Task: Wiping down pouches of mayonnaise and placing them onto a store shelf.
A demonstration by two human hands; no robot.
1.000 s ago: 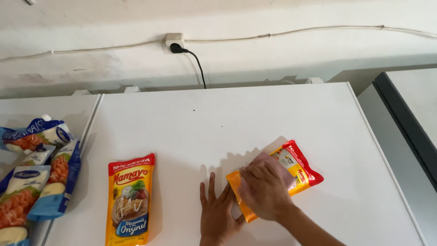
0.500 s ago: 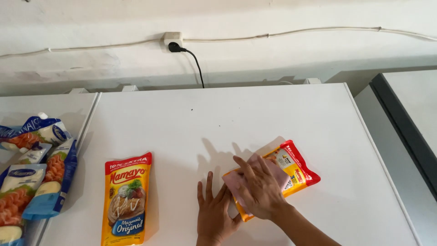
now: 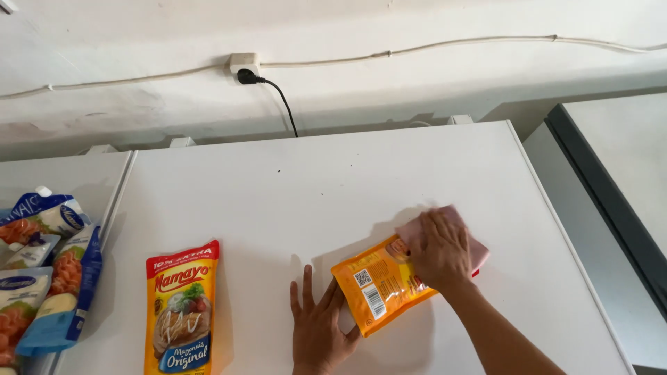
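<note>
An orange and red sauce pouch (image 3: 379, 286) lies back side up on the white appliance top (image 3: 333, 194). My left hand (image 3: 318, 325) rests flat with fingers spread, touching the pouch's lower left corner. My right hand (image 3: 439, 251) presses a pink cloth (image 3: 467, 239) onto the pouch's upper right end. A second pouch (image 3: 182, 309), yellow and red with a food picture, lies face up about a hand's width to the left, untouched.
Several blue and white pouches (image 3: 42, 271) are piled on the neighbouring white surface at far left. A black plug and cable (image 3: 267, 94) hang from a wall socket behind. A dark-edged grey unit (image 3: 611, 201) stands to the right.
My right hand with the pink cloth has slid from the pouch's lower left part to its upper right end. The pouch's barcode side is uncovered. My left hand stayed in place.
</note>
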